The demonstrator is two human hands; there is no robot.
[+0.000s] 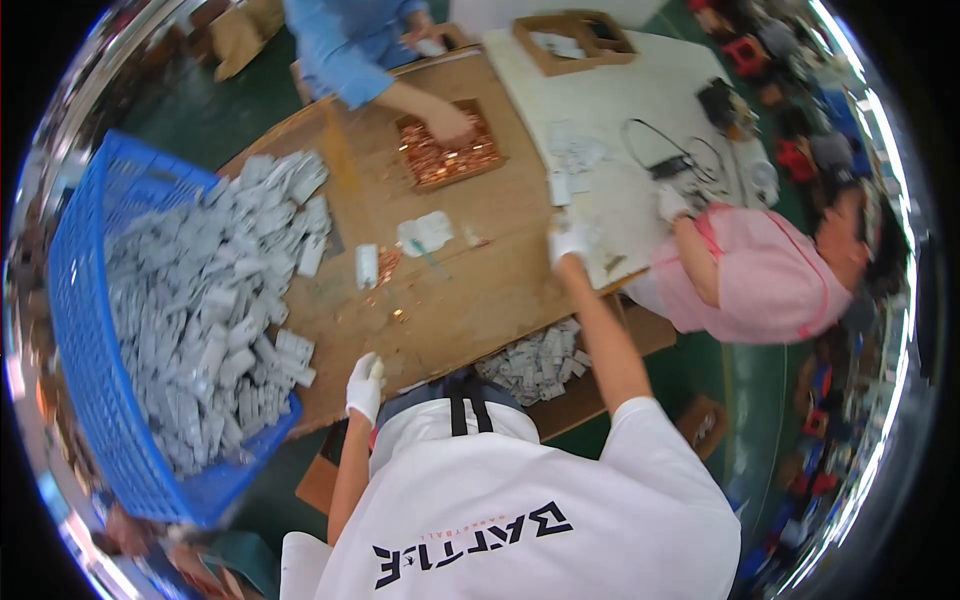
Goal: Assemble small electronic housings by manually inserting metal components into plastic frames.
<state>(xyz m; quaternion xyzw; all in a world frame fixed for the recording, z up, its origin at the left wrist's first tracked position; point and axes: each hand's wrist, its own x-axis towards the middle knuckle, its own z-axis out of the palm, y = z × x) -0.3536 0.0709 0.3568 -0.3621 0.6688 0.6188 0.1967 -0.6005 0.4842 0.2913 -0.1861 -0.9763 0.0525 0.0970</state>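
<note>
My left hand (366, 386), in a white glove, is at the near edge of the brown tabletop (470, 310). Its fingers are curled together, and anything inside them is hidden. Stretched out to the right, my gloved right hand (570, 245) is over the seam between the brown top and the white table. Motion blurs its fingers. Just beyond them is a small pale rectangular piece (559, 189); whether they touch it is unclear. A single grey-white rectangular piece (367, 266) lies mid-table beside loose copper bits (387, 266), with a crumpled white scrap (426, 232) nearby.
A blue plastic basket (82, 300) at left spills grey-white pieces (225, 320) onto the table. Across from me, a blue-sleeved person (340, 50) reaches into a box of copper parts (470, 177). Someone in pink (760, 270) works at right. Below the edge sits a carton of pieces (540, 365).
</note>
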